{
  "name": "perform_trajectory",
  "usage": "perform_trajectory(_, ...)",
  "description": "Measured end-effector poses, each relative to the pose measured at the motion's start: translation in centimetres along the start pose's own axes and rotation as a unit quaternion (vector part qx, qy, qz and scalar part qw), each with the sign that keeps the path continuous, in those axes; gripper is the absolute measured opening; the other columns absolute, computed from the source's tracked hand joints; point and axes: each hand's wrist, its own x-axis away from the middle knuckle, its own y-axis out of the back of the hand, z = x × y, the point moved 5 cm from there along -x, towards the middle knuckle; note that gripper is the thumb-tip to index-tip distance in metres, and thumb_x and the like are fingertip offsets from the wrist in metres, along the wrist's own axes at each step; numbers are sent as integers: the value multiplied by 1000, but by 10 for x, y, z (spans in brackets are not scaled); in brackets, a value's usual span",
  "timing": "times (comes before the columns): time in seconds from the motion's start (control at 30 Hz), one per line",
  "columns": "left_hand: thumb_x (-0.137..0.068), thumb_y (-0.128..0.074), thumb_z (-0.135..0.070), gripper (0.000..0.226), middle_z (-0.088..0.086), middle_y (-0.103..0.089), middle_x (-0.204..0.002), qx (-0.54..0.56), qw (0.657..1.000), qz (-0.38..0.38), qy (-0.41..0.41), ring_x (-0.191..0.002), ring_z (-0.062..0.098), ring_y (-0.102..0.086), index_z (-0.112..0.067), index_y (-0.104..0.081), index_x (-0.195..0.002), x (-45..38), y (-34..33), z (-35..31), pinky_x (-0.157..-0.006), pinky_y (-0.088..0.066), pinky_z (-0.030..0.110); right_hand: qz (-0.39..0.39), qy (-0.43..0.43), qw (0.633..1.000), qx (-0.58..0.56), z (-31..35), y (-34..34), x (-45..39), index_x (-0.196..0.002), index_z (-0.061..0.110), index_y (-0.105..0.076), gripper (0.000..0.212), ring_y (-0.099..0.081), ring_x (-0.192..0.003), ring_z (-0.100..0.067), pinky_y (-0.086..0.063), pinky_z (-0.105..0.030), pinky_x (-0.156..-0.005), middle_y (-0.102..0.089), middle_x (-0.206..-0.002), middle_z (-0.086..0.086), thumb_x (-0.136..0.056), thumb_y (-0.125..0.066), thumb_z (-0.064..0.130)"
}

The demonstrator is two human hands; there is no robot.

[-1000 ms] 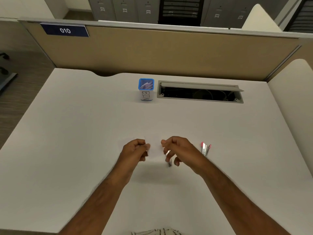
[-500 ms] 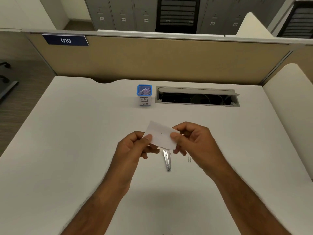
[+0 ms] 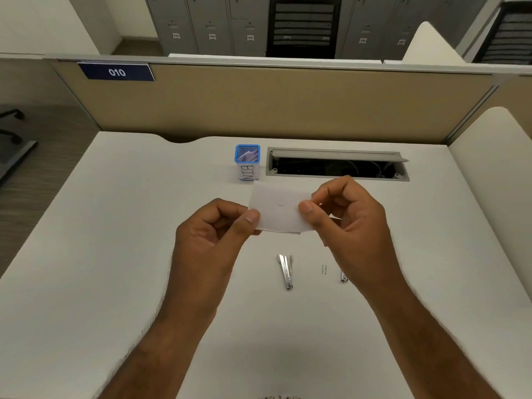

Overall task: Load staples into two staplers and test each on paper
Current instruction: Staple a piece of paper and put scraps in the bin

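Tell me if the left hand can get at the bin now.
Probably not as is: the left hand is pinching the paper together with the right hand. The desk up to the bin looks clear.

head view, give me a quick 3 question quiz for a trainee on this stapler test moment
1. True or false: the slip of paper lies flat on the desk.
2. What lies on the desk directly below the paper? A) scissors B) a metal stapler C) a pen
3. What word is written on the blue-rimmed cup?

Key
1. False: the left hand and right hand pinch its ends and hold it up; a staple mark shows near its middle.
2. B
3. BIN
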Motion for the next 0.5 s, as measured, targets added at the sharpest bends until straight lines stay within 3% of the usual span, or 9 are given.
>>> perform_trajectory(0.07,-83,-83,-37,17,-6,-76,-76,-24,999,-16,-26,-73,10,-70,-23,-72,-80,3,3,-7,-72,-54,16,-10,32,997,72,1,-1,3,-96,21,-69,6,-65,-87,-12,-56,-21,-64,-69,-94,11,-94,-75,21)
perform_trajectory(0.17,-86,-75,-45,14,-4,-77,-85,-93,993,-23,-68,-87,28,-72,-31,-74,-84,7,6,-11,-85,-62,46,-10,73,990,121,6,-2,7,-101,26,-76,7,-62,-90,-13,-52,-18,-66,-67,-102,9,-95,-74,30)
perform_trajectory(0.2,-87,-73,-45,13,-7,-76,-86,-121,989,-29,-83,-87,28,-70,-32,-73,-84,9,7,-14,-85,-61,48,-3,79,989,127,7,-3,9,-103,31,-76,9,-63,-91,-12,-51,-16,-68,-67,-103,12,-95,-72,33)
perform_trajectory(0.27,-88,-71,-47,15,-16,-73,-85,-167,978,-36,-117,-85,20,-65,-33,-71,-82,13,4,-22,-81,-59,33,17,82,989,124,12,-6,11,-106,38,-75,12,-65,-98,-10,-51,-14,-75,-68,-106,19,-95,-68,38)
perform_trajectory(0.37,-90,-73,-43,14,-18,-69,-80,-227,958,-24,-175,-84,6,-60,-31,-70,-84,18,-2,-32,-74,-45,10,61,53,994,75,18,-10,18,-110,33,-79,21,-69,-108,-10,-54,-25,-89,-75,-109,19,-99,-64,41)
perform_trajectory(0.5,-89,-73,-48,20,-19,-69,-87,-298,925,5,-237,-85,3,-60,-28,-72,-89,20,-10,-33,-77,-43,3,98,-1,995,-15,21,-16,22,-108,25,-80,30,-74,-111,-14,-56,-35,-100,-80,-107,11,-96,-63,47)
